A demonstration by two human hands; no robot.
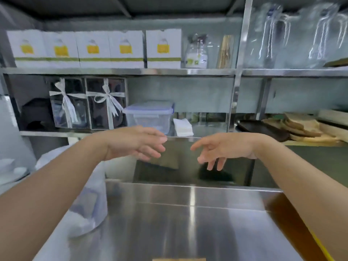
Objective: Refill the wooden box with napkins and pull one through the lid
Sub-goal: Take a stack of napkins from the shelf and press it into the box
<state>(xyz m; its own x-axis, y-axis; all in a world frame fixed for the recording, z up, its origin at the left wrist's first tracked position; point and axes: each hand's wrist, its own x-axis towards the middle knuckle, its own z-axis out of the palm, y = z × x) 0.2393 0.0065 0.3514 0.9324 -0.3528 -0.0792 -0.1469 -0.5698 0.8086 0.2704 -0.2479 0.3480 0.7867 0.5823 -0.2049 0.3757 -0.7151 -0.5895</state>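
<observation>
While we reach over the steel worktop (188, 219), our left hand (131, 143) and right hand (224, 147) hang empty, fingers (211, 163) spread loosely. Beyond both hands, the white napkins (183, 127) lie on the shelf (207, 131), just right of a clear plastic container (150, 115).

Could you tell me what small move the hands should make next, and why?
Probably reach forward and take the napkin stack off the shelf: both the left hand and right hand are empty, open and already stretched toward it.
</observation>
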